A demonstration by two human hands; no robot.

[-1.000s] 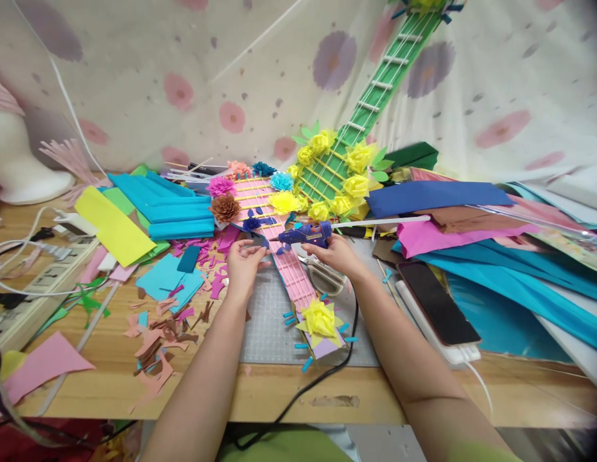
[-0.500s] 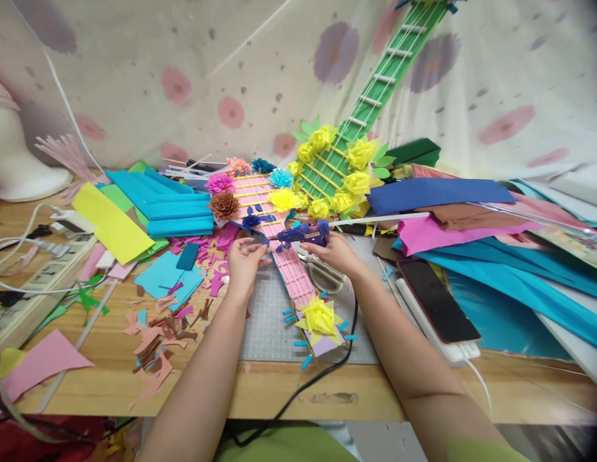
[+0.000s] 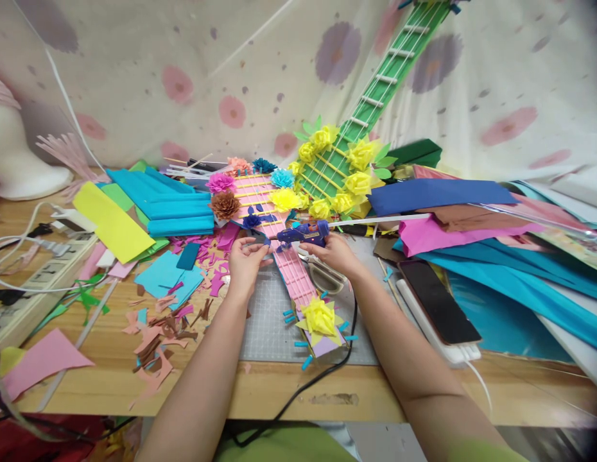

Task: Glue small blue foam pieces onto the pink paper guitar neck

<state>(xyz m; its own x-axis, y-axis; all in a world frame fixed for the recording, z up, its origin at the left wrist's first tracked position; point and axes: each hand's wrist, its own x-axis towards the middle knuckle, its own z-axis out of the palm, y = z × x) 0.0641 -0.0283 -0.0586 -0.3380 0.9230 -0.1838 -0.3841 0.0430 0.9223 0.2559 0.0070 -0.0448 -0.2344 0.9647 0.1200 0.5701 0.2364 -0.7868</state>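
Note:
My right hand [image 3: 336, 254] is closed around a blue hot glue gun [image 3: 305, 233], its nozzle pointing left. A long white stick [image 3: 380, 220] lines up with the gun's rear end. Between the fingertips of my left hand [image 3: 246, 262] is a small dark blue paper piece [image 3: 266, 242], right at the nozzle; whether they touch I cannot tell. Beneath both hands lies a pink paper guitar [image 3: 294, 274] with flowers around its body, among them a dark blue flower [image 3: 251, 221]. Scissors [image 3: 325, 276] lie partly hidden under my right hand.
A green paper guitar [image 3: 330, 173] leans against the curtain behind. Paper scraps [image 3: 156, 340] litter the left side, near a power strip [image 3: 43, 282]. Crepe paper [image 3: 510, 256] and a phone [image 3: 438, 300] lie right. The gun's black cord [image 3: 303, 388] crosses the table's front edge.

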